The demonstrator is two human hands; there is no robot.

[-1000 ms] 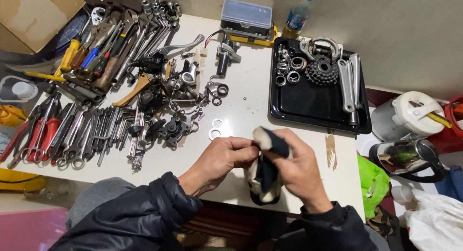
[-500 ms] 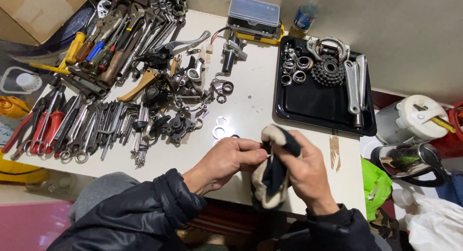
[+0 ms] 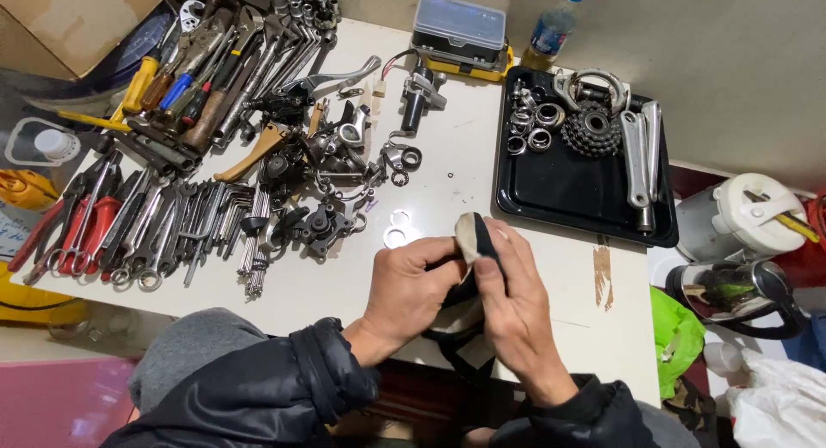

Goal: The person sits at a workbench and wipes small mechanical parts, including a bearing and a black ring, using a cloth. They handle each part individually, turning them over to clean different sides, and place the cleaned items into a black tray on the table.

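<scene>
My left hand (image 3: 411, 286) and my right hand (image 3: 514, 303) are closed together around a dirty white and black rag (image 3: 471, 234) at the near edge of the white table (image 3: 465, 173). The rag is bunched between the fingers, and its lower end (image 3: 456, 315) hangs down below the hands. Whatever may be wrapped inside it is hidden. Two flat metal washers (image 3: 397, 228) lie on the table just beyond my left hand.
A heap of wrenches, pliers, screwdrivers and bicycle parts (image 3: 215, 155) covers the table's left half. A black tray (image 3: 575, 168) at right holds bearing rings, a sprocket cluster and crank arms. A grey tool case (image 3: 458, 30) and bottle (image 3: 551, 26) stand at the back. Kettles (image 3: 731, 241) sit right.
Both hands, still wrapped on the rag, have shifted slightly as they work it; the view has tilted a little toward the table's far side.
</scene>
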